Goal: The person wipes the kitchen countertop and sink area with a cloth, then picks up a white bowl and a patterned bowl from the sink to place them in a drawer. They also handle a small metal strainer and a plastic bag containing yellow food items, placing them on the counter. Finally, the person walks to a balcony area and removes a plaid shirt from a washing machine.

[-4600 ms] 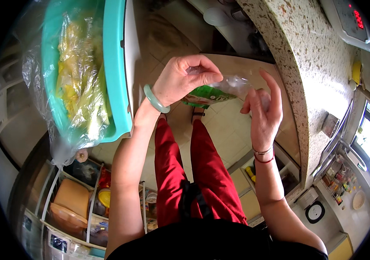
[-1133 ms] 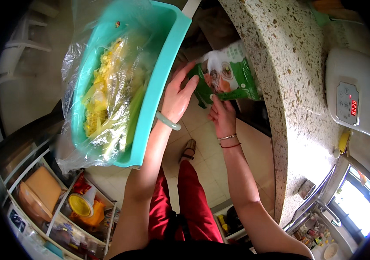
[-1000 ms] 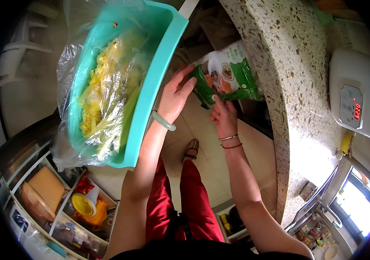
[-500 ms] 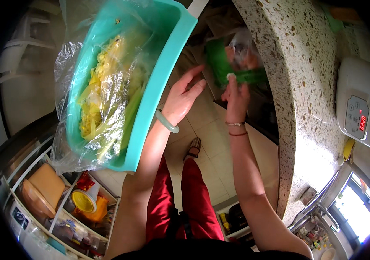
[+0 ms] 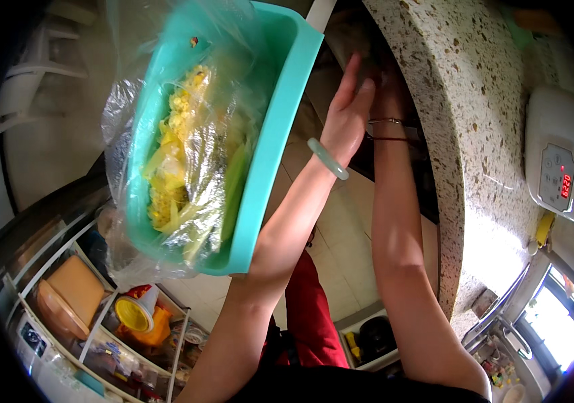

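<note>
**While my right hand (image 5: 389,91) is in the dark opening (image 5: 424,158), its grip stays unseen**

Because shadow hides its fingers, I cannot tell whether my right hand is closed on anything. The dark opening lies beneath the edge of the speckled stone countertop (image 5: 443,127). My left hand (image 5: 346,124), a pale green bangle (image 5: 327,159) at its wrist, is just beside, fingers extended, nothing visible in its grasp. I judge the reach in made; what is left to do there I cannot see. Further left is the teal bin (image 5: 275,168), its clear plastic bag (image 5: 214,171) over yellow-green vegetable scraps (image 5: 169,161).
</note>
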Available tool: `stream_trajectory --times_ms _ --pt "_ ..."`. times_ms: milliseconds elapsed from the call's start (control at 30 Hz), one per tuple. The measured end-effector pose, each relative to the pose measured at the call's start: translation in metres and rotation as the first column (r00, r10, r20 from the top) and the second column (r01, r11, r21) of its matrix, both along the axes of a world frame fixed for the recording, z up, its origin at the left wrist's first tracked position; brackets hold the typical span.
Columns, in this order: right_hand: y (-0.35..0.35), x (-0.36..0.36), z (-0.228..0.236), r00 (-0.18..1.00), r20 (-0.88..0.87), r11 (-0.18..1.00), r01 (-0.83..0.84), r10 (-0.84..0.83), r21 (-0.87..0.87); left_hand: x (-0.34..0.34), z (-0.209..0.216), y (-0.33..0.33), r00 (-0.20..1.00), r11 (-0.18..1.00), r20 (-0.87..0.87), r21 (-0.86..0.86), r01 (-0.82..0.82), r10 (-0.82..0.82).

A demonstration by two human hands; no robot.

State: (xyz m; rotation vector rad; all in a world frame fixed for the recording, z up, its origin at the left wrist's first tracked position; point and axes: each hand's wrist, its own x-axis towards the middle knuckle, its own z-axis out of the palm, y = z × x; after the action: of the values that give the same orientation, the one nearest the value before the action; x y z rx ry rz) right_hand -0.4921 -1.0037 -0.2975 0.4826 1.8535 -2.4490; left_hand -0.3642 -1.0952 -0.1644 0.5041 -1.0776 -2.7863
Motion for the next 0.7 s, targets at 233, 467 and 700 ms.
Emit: stream_trajectory --times_ms 233,467,700 --pt "-0.026 0.090 0.085 0.987 -0.084 0.990 -0.135 0.138 0.037 0.024 -0.014 0.014 0.995 0.956 -0.081 -0.283 -0.083 0.063" --pt "0.013 0.228 0.173 0.976 0.189 0.994 -0.103 0.110 -0.048 0.148 0.095 0.021 0.998 0.571 -0.052 -0.820 -0.031 -0.021" --pt "0.031 0.307 0.243 0.865 0.480 0.912 0.071 0.146 -0.404 0.190 0.135 0.025 0.983 0.642 0.182 -0.750 0.158 -0.030"
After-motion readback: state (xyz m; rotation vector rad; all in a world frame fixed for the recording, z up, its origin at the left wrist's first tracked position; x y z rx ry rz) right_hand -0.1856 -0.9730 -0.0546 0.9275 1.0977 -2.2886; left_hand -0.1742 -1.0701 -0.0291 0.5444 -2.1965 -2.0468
